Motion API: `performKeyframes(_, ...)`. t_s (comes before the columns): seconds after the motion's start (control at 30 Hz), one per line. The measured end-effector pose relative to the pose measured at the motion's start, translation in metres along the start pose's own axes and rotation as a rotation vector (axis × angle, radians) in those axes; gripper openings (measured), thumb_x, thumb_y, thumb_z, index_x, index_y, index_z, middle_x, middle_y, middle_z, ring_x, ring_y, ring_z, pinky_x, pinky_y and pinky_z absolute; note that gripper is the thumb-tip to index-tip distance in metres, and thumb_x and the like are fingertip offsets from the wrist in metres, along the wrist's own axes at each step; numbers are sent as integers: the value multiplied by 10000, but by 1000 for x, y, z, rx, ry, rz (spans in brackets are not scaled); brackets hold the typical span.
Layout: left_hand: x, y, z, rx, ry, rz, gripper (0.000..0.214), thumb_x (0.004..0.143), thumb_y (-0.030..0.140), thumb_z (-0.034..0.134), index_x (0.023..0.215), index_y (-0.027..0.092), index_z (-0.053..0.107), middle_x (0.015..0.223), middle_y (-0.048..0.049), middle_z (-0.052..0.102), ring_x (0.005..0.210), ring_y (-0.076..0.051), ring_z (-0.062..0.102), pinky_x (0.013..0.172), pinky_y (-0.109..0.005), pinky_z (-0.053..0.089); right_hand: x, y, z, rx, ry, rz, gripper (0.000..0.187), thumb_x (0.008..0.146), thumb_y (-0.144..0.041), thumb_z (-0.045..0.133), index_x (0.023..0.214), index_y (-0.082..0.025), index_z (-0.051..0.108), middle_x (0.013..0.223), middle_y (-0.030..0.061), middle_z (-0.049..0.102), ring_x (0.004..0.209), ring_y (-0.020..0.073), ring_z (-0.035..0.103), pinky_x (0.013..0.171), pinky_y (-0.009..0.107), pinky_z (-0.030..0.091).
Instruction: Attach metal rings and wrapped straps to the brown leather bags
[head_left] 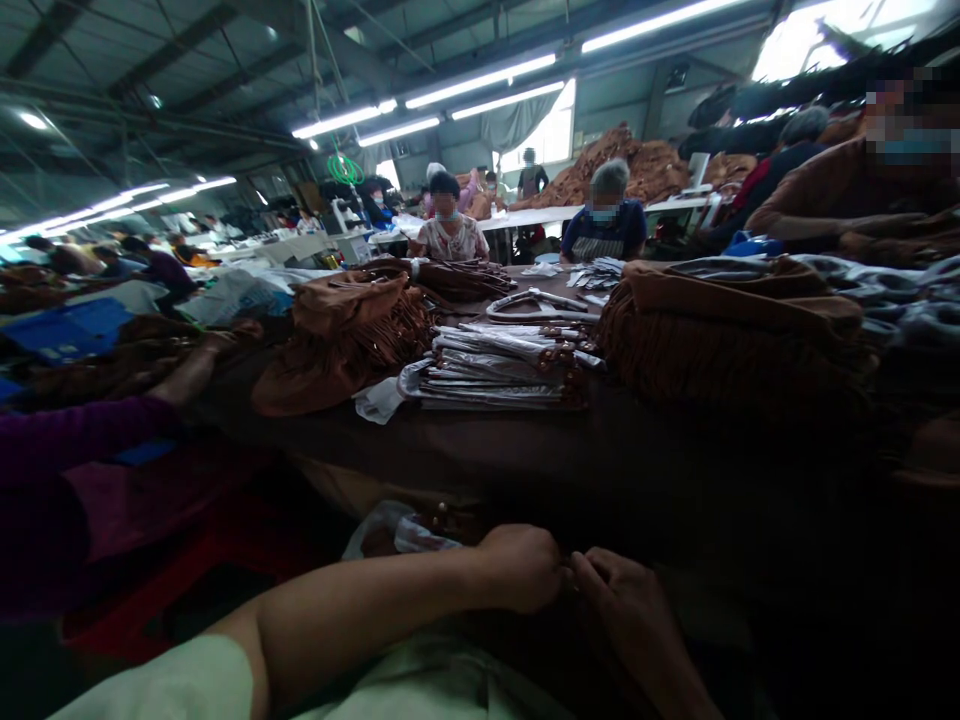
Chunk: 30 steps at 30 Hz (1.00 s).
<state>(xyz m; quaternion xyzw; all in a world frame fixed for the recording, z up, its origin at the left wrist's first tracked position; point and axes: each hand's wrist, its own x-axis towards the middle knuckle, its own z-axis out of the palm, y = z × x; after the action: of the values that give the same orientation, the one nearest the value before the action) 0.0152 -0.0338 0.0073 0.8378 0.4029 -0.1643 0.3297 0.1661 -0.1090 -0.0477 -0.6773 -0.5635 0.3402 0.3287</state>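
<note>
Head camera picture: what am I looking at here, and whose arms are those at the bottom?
This picture comes from a camera worn on a person's head, looking forward and down, so those arms are that person's own. The left hand and right hand nearly meet at the bottom, around something small and dark that is too hidden to name. On the brown-covered table lie a stack of silver-wrapped straps and piles of fringed brown suede pieces. A co-worker sits across the table.
</note>
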Motion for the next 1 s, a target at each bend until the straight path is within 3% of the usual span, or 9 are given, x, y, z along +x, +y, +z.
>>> performKeyframes(0.1, -12, 4, -1, -14, 89, 101, 404, 903, 438, 390, 748, 152, 629, 688, -36, 590, 620, -140, 519, 552, -232, 350, -5, -5, -4, 111, 31, -1, 426, 853, -515, 453, 587, -193, 540, 566, -13, 503, 563, 137, 475, 513, 237, 325)
performKeyframes(0.27, -15, -9, 33, -371, 189, 467, 593, 936, 603, 212, 855, 128, 558, 679, 20, 483, 589, -76, 418, 529, -167, 339, -11, 4, -9, 572, 5, -1, 392, 819, -511, 544, 596, -197, 470, 596, -40, 411, 566, 119, 409, 504, 220, 359)
performKeyframes(0.4, -9, -7, 43, -175, 272, 393, 558, 964, 533, 191, 883, 136, 574, 719, -16, 572, 626, -107, 520, 576, -193, 388, -10, 12, -5, 611, -17, 25, 397, 829, -515, 532, 602, -198, 455, 598, -47, 377, 561, 114, 379, 503, 225, 342)
performKeyframes(0.5, -8, 4, 30, 150, 195, 191, 475, 962, 443, 265, 883, 151, 632, 769, -78, 659, 677, -187, 616, 586, -251, 421, -5, 11, -6, 387, -29, 4, 395, 839, -503, 513, 601, -189, 483, 601, -39, 415, 584, 121, 409, 526, 232, 334)
performKeyframes(0.6, -11, 11, 11, 333, 19, 168, 448, 948, 400, 298, 897, 155, 670, 810, -120, 686, 731, -235, 645, 580, -278, 433, -1, 7, -7, 210, -71, -19, 406, 846, -489, 492, 574, -187, 472, 579, -36, 434, 575, 120, 423, 516, 237, 308)
performKeyframes(0.77, -13, 5, -11, 74, 55, 154, 479, 912, 549, 347, 905, 191, 666, 802, -46, 669, 693, -165, 601, 553, -227, 381, 4, 9, -11, 286, -68, -51, 396, 881, -503, 425, 649, -197, 523, 623, -24, 515, 599, 137, 508, 535, 234, 397)
performKeyframes(0.87, -8, -3, -24, -70, 134, 186, 410, 888, 531, 427, 924, 192, 655, 780, -1, 627, 678, -124, 544, 558, -206, 350, 5, 11, -16, 149, 20, -150, 335, 896, -464, 444, 1045, -213, 611, 996, 40, 661, 919, 193, 619, 797, 282, 479)
performKeyframes(0.93, -2, -8, -33, -217, 75, 212, 378, 880, 503, 459, 916, 178, 650, 722, 22, 579, 636, -101, 504, 538, -196, 334, 5, 10, -18, 25, 39, -226, 406, 881, -429, 495, 1241, -244, 525, 1190, 61, 624, 1072, 210, 593, 917, 327, 457)
performKeyframes(1.0, 7, -13, -44, -377, -59, 217, 347, 856, 482, 509, 869, 164, 646, 653, 38, 523, 573, -83, 455, 512, -189, 324, 5, 6, -18, -89, 41, -283, 408, 861, -405, 533, 1235, -243, 528, 1192, 74, 629, 1073, 225, 600, 912, 350, 467)
